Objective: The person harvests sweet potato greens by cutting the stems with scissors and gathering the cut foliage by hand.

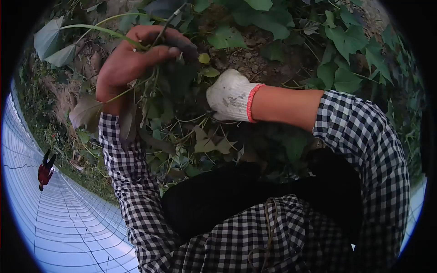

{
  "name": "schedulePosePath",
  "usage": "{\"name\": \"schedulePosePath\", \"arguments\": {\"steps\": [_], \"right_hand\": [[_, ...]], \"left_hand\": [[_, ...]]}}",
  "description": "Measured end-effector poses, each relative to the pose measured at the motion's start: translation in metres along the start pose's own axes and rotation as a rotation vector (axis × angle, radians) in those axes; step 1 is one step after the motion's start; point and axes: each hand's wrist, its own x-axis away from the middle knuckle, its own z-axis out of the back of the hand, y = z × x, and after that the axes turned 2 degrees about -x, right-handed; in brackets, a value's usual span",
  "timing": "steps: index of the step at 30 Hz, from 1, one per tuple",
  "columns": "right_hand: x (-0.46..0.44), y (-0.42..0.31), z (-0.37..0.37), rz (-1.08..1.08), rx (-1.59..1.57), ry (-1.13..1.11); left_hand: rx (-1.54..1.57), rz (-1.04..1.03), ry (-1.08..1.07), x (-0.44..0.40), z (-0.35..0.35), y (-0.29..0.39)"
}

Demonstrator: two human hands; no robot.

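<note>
My left hand (pixel 132 63), bare, is closed round leafy vine stems, with thumb and fingers pinched toward each other. One stem of the vine (pixel 98 29) runs left from the hand to drooping pale leaves, and others hang below the wrist. My right hand (pixel 231 96) wears a dirty white knit glove with a red cuff. It is curled low among the vines beside bare soil; its fingertips and whatever they hold are hidden. A small yellow leaf (pixel 204 58) lies between the two hands.
Broad green leaves (pixel 346 41) spread over the soil (pixel 250 63) at the upper right. Tangled stems and leaves (pixel 211 143) lie before my dark-clothed legs (pixel 218 191). Far left, another person (pixel 45 173) in red stands near the ribbed translucent covering (pixel 59 218).
</note>
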Motion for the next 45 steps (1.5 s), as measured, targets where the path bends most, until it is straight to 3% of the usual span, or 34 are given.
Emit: {"name": "schedulePosePath", "arguments": {"steps": [2, 5, 6, 7, 9, 14, 16, 17, 20, 24, 29, 32, 38, 45], "right_hand": [[-0.01, -0.016, -0.02, 0.039, 0.019, -0.053], [-0.009, -0.011, -0.038, -0.013, -0.021, 0.033], [-0.012, -0.01, -0.044, -0.032, -0.02, 0.072], [-0.014, -0.01, -0.036, 0.0, -0.013, -0.052], [-0.006, -0.01, -0.032, 0.033, -0.007, -0.009], [0.036, -0.002, 0.009, 0.077, 0.058, 0.008], [0.056, 0.01, 0.015, -0.006, 0.124, 0.061], [0.072, 0.024, 0.014, -0.003, 0.149, 0.251], [0.117, 0.042, 0.037, -0.191, 0.163, 0.46], [0.109, 0.076, 0.043, -0.268, 0.158, 0.586], [0.062, 0.092, 0.051, -0.302, 0.172, 0.551], [0.043, 0.088, 0.053, -0.308, 0.18, 0.512], [0.021, 0.087, 0.057, -0.312, 0.196, 0.452], [0.014, 0.091, 0.061, -0.32, 0.184, 0.428]], "left_hand": [[-0.419, 0.014, -0.198, -0.036, -0.03, -0.019], [-0.967, 0.011, -0.001, -0.065, -0.042, -0.102], [-1.293, 0.024, -0.05, -0.073, -0.041, -0.102], [-1.371, 0.27, -0.054, -0.072, -0.034, -0.094], [-1.396, 0.18, 0.15, -0.052, 0.003, -0.109], [-1.239, 0.27, 0.398, -0.015, 0.053, -0.134], [-1.144, 0.279, 0.45, -0.001, 0.062, -0.145], [-1.038, 0.302, 0.457, 0.003, 0.063, -0.145], [-0.801, 0.358, 0.552, 0.013, 0.067, -0.156], [-0.606, 0.392, 0.538, 0.017, 0.075, -0.156], [-0.355, 0.492, 0.656, 0.033, 0.057, -0.131], [-0.223, 0.401, 0.656, 0.047, 0.059, -0.141], [-0.293, 0.265, 0.656, 0.055, 0.058, -0.148], [-0.327, 0.325, 0.674, 0.059, 0.058, -0.15]]}}
